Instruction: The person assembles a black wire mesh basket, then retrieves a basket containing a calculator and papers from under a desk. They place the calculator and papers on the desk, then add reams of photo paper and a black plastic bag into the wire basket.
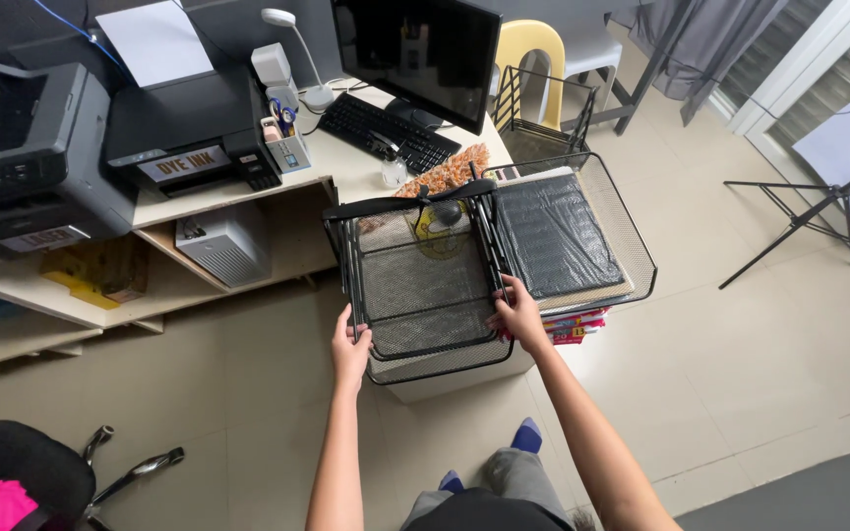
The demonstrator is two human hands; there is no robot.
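I have both hands on one black mesh tray [415, 285] at the front edge of the tabletop [346, 167]: my left hand [350, 346] is closed over its left rim, my right hand [518, 315] grips the right rim. A second mesh tray [632, 226] sits just beside it on the right, holding a dark sheet, and a third, empty wire tray [543, 108] stands behind. I count one keyboard [386, 130], one monitor [415, 54], one desk lamp [292, 44] and two printers [184, 128] toward the left side.
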